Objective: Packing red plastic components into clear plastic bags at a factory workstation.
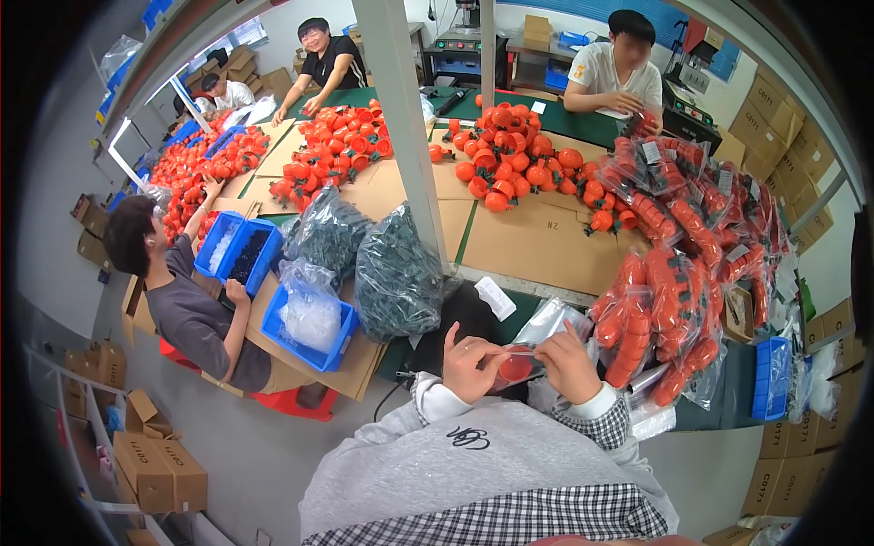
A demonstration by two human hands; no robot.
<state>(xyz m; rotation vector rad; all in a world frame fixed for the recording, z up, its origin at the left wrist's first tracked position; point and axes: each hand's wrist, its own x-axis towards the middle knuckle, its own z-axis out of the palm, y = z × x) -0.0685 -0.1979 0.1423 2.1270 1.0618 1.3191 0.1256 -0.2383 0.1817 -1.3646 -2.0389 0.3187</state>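
Note:
In front of my chest, my left hand (472,368) and my right hand (570,366) pinch the upper edge of a clear plastic bag (520,349), one at each side. A red-orange round part (515,369) shows below that edge, between my hands; its lower portion is hard to make out. Just beyond my right hand lies a stack of clear flat bags (550,320). To its right is a heap of bagged red-orange parts (669,309), packed in rows. A white slip of paper (494,298) lies past my left hand.
Loose red-orange cups (514,155) are piled on cardboard (537,241) across the table. A metal post (405,127) rises ahead. Left are dark green bagged parts (401,273) and a blue bin (344,341). Several co-workers (187,291) sit around. Another blue bin (772,378) stands right.

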